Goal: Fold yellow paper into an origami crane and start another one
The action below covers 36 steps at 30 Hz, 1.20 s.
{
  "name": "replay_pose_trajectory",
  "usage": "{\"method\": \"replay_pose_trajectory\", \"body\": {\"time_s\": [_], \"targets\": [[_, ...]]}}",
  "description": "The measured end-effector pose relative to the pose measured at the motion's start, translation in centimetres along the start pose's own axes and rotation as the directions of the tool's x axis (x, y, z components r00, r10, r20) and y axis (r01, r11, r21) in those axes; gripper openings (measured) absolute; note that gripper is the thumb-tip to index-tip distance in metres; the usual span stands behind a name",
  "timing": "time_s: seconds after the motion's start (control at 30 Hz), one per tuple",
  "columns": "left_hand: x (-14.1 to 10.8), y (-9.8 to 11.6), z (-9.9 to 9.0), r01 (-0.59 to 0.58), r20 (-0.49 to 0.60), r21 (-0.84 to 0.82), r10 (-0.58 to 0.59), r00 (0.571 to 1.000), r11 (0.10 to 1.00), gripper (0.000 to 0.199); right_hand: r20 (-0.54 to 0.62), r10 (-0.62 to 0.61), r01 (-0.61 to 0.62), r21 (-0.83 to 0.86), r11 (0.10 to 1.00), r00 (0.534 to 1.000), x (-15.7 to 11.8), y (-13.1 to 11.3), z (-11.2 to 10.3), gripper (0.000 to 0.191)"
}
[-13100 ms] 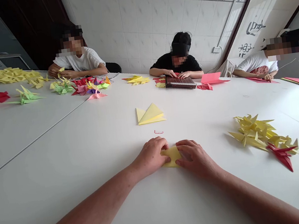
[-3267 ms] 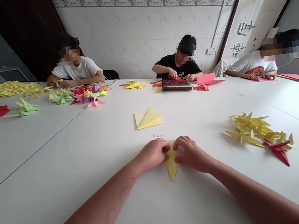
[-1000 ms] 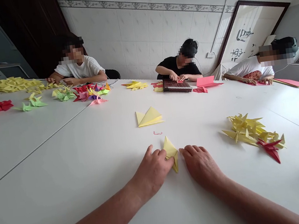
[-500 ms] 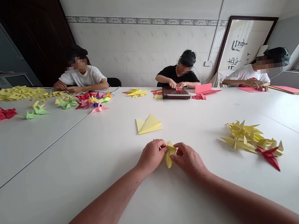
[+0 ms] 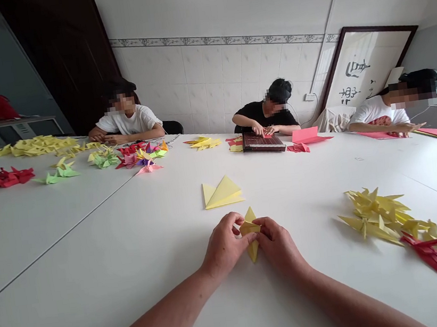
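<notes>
The folded paper (image 5: pixel 252 243) is sitting between the left hand (image 5: pixel 225 249) and right hand (image 5: pixel 280 246), above the counter (image 5: pixel 95 265) — a folded sheet (image 5: pixel 222 194) is lying ahead, paper cranes (image 5: pixel 386 214) to the right, more cranes (image 5: pixel 135 158) ahead-left.

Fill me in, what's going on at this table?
The left hand and right hand are pinching a piece of folded yellow paper above a white table. Paper cranes lie to the right. Across the table, a person in black has both hands on a dark wooden board.
</notes>
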<state>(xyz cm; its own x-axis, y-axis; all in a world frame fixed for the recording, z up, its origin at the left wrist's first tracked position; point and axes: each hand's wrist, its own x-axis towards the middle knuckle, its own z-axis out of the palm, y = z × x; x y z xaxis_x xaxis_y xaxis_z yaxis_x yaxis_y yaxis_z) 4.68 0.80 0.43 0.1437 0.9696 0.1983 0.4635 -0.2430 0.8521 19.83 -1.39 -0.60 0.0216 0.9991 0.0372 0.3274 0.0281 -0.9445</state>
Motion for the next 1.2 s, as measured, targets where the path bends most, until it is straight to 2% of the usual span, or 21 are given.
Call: {"method": "replay_pose_trajectory", "body": {"time_s": [0.13,0.27,0.5,0.7,0.83,1.2], "targets": [[-0.3,0.1,0.4,0.01,0.03,-0.009,-0.01,0.999,1.0,0.023,0.027,0.018,-0.02,0.099,0.995,0.999,0.0,0.3,-0.2,0.02],[-0.3,0.2,0.3,0.061,0.037,-0.124,-0.057,0.998,0.99,0.026,0.025,0.057,-0.06,0.175,0.983,0.998,0.1,0.5,-0.4,0.018],[-0.4,0.2,-0.6,0.139,0.114,-0.295,-0.11,0.987,0.945,0.025,0.051,0.087,-0.099,0.312,0.945,0.995,0.4,0.0,-1.0,0.017],[-0.3,0.0,-0.8,0.227,0.201,-0.451,-0.149,0.968,0.863,0.039,0.087,0.087,-0.112,0.352,0.929,0.992,0.3,-0.6,-1.3,0.018],[-0.3,0.1,-1.0,0.263,0.273,-0.513,-0.135,0.952,0.817,0.039,0.109,0.09,-0.123,0.341,0.932,0.99,0.5,-0.4,-1.2,0.018],[-0.4,0.0,-0.9,0.272,0.259,-0.524,-0.153,0.954,0.807,0.039,0.086,0.082,-0.097,0.185,0.978,0.993,0.4,-0.6,-0.9,0.026]]}}
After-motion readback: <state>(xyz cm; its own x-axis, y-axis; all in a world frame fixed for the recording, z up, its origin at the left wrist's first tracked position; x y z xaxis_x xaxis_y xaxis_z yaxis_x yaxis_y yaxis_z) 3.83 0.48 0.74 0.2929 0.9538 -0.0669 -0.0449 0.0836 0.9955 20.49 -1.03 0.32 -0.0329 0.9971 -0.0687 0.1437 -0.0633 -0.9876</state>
